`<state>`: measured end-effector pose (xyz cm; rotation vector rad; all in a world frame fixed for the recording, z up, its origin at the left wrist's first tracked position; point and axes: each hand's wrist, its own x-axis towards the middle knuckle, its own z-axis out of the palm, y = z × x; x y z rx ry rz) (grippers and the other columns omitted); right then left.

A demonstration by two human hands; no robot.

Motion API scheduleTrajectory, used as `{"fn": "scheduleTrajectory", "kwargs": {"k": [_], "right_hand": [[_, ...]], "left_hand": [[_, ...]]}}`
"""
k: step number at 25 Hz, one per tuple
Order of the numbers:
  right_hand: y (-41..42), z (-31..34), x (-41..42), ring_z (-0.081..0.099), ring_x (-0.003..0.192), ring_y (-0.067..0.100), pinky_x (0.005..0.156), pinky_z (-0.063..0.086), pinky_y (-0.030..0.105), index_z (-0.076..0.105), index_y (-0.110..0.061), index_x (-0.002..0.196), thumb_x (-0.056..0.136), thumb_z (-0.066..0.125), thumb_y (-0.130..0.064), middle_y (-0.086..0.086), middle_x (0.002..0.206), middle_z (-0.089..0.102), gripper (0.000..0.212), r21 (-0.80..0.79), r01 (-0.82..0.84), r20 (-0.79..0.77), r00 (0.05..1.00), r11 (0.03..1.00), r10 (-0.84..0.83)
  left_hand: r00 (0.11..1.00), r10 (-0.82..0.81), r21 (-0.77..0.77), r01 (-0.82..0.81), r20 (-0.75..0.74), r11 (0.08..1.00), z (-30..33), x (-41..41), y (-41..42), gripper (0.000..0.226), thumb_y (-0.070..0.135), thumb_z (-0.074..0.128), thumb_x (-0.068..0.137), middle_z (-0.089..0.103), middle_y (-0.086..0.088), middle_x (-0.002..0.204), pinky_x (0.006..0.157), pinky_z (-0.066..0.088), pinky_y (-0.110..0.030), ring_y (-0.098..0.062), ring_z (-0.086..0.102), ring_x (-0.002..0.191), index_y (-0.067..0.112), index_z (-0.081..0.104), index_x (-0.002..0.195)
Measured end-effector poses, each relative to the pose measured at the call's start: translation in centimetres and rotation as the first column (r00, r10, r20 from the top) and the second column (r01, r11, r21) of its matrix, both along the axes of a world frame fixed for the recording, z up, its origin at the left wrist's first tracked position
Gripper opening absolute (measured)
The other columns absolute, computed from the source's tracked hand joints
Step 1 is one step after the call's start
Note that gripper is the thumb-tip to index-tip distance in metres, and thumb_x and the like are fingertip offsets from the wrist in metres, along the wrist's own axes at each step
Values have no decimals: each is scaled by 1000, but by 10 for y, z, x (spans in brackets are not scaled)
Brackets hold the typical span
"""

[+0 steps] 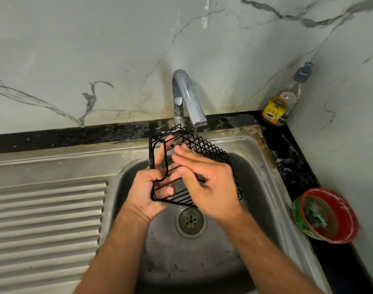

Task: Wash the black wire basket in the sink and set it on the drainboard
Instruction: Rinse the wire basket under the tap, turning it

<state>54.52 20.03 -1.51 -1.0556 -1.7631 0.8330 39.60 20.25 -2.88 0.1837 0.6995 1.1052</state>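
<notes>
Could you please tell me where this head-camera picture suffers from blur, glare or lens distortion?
In the head view, the right hand is smeared by motion blur over the black wire basket, while the left hand that grips it looks sharper; the tap shows soft glare; wide-angle distortion bends the drainboard ridges and the counter edge; the red bowl at the right edge looks soft.

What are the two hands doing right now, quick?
Left hand: closed, gripping the black wire basket over the sink.
Right hand: open, fingers flat, rubbing the basket.
</notes>
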Motion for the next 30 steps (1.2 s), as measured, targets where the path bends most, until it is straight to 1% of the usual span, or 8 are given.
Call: {"fn": "scheduleTrajectory", "kwargs": {"k": [6,10,13,15,18,22,26,30], "right_hand": [[25,-4,22,19,150,2,126,13,41,23,-46,155,99,38,-64,-15,163,25,61,-625,75,59,997,777,-49],[7,4,8,35,145,3,121,28,33,58,-35,136,98,49,-46,-10,149,51,40,-287,-41,-187,982,957,-14],[-7,-11,14,61,125,14,107,49,44,70,-15,122,95,55,-28,0,127,69,33,-147,229,-323,908,962,-266],[-4,-22,20,52,133,5,115,40,44,59,-29,136,92,52,-49,-8,140,60,49,-315,246,-217,922,917,-322],[14,-11,16,28,147,1,125,20,41,31,-44,153,87,42,-79,-15,159,36,75,-594,74,17,997,801,-79],[33,12,2,-1,148,-9,125,1,30,13,-41,158,103,36,-54,-25,163,4,60,-436,-147,102,972,888,211],[46,2,14,-8,152,4,124,-8,38,6,-40,158,103,19,-59,-17,165,-4,59,-475,-32,351,910,880,222],[22,7,1,-21,148,6,122,-15,35,-9,-32,158,99,14,-63,-12,164,-16,70,-384,-79,473,839,920,270]], "left_hand": [[986,-95,26,99,-138,995,9,15,3,78,-10,35,74,75,-18,104,31,38,-13,-7,67,56,29,61,136],[957,-70,31,82,-281,996,5,18,12,73,-14,27,88,77,-10,90,56,61,-25,-14,75,70,23,55,144],[942,-119,105,159,-313,982,7,20,11,79,-12,33,76,77,-14,106,76,61,-31,-20,76,87,28,58,141],[948,-123,105,160,-295,982,6,20,9,82,-7,38,69,74,-18,116,81,62,-36,-24,75,96,28,57,141],[972,-117,131,145,-203,981,1,15,11,89,-5,44,62,69,-22,126,83,62,-47,-35,71,110,24,54,145],[998,-53,263,57,-24,963,-14,-9,6,87,-2,62,62,64,-23,135,93,56,-50,-38,64,122,22,57,145],[935,-209,470,53,287,881,-43,-28,-6,83,-8,17,83,47,-33,148,125,20,-53,-45,38,144,19,23,161],[952,-168,409,50,257,911,-60,-21,-17,83,-12,22,82,55,-29,138,110,44,-44,-40,55,129,19,33,158]]}}
